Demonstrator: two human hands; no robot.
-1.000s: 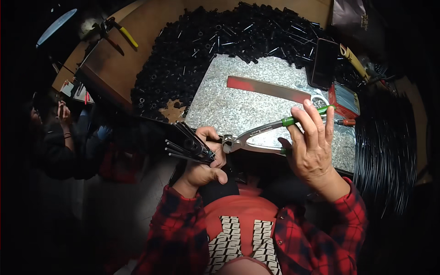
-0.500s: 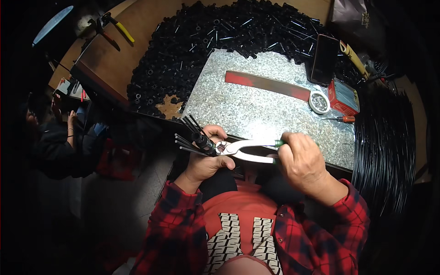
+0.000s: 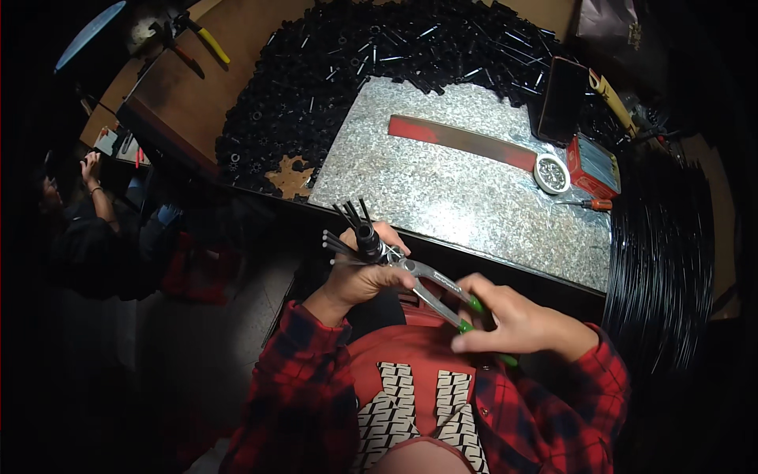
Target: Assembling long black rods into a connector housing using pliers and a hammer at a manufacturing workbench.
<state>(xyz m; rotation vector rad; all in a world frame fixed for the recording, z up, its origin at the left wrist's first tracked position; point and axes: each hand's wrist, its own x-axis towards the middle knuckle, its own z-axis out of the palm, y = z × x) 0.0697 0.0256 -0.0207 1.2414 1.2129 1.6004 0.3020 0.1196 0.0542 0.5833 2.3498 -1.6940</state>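
Observation:
My left hand (image 3: pixel 355 283) is closed around a black ribbed hub (image 3: pixel 367 239) with several thin black rods spreading out at its upper left. Pliers (image 3: pixel 433 286) with green-gripped handles have their jaws at the hub, just above my left thumb. My right hand (image 3: pixel 521 320) is wrapped loosely about the handles, thumb below and fingers above. Exactly what the jaws bite on is hidden by their own metal and my left fingers.
A speckled work board (image 3: pixel 458 197) lies ahead, with a red-brown flat strip (image 3: pixel 462 142), a white round dish (image 3: pixel 551 173) and an orange-handled screwdriver (image 3: pixel 596 205). Black parts (image 3: pixel 316 87) heap behind. Long black rods (image 3: pixel 659 268) stand right. Another person's hand (image 3: pixel 92 168) shows far left.
The pliers have swung, their handles dropping down toward my lap. My right hand has moved down with them and turned. My left hand has shifted slightly right with the hub.

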